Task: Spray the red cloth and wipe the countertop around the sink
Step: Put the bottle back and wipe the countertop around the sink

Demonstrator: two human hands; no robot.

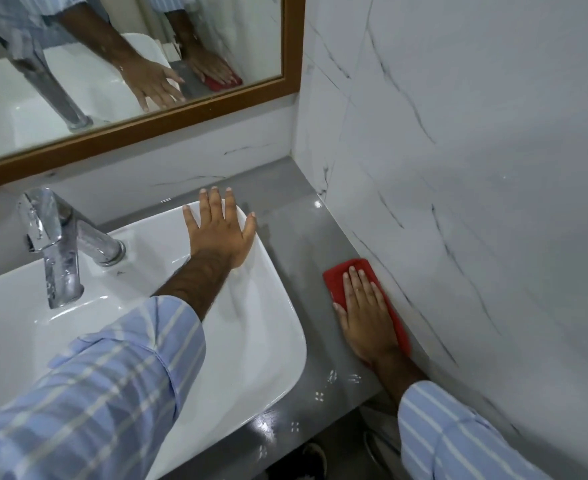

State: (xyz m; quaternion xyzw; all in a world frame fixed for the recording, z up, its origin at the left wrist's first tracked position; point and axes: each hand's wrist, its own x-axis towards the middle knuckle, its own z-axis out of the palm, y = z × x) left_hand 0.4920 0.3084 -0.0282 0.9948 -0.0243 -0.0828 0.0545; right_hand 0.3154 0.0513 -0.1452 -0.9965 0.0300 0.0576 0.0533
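A view from above of a person leaning over a bathroom sink, both arms in blue and white striped sleeves. The left hand (220, 230) lies flat, fingers spread wide apart, palm down on the far right corner of the white sink (278, 327), gripping nothing. The right hand (367, 311) is also flat, fingers straight and close together, pressing down on the red cloth (337, 275) rather than clutching it. The cloth sits on the grey desk (296, 237) to the right of the sink, well apart from the basin and right against the white marbled wall (476, 168) that runs along the desk's right edge. Part of the cloth shows beyond the fingertips and along the wall side of the hand. A chrome tap (60, 244) stands at the back left of the sink, speckled with water drops. Above it hangs a mirror with a wooden frame (147, 129), which reflects both hands, the tap and the cloth. Small bright reflections dot the desk's near edge.
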